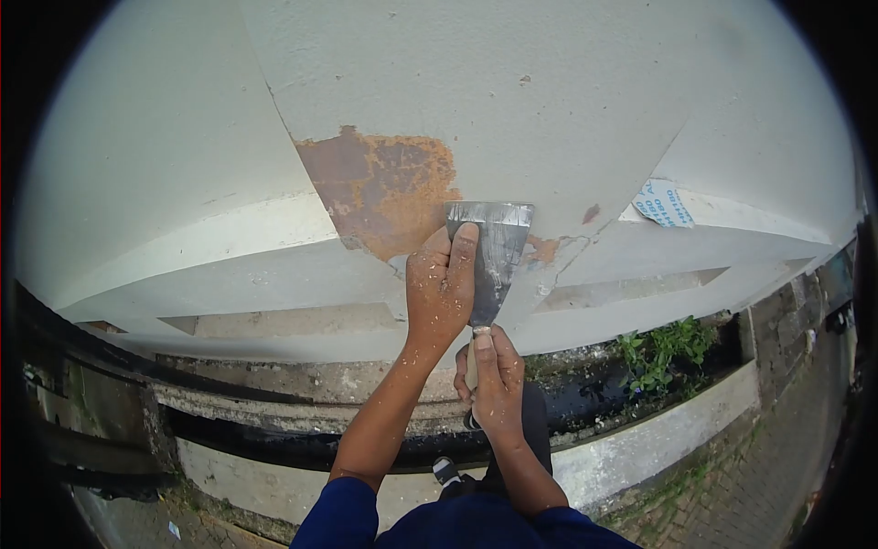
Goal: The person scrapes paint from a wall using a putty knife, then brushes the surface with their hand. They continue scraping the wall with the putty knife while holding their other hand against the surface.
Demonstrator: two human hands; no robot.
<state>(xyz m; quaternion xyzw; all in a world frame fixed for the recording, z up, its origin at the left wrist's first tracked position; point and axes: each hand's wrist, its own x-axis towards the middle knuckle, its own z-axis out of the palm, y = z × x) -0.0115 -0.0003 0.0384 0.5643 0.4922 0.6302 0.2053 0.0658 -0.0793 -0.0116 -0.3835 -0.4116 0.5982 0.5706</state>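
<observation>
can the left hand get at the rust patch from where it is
Probably yes. The left hand presses on the scraper blade right beside the rust patch, with only bare wall between them. The right hand holds the handle lower down, out of the way.
</observation>
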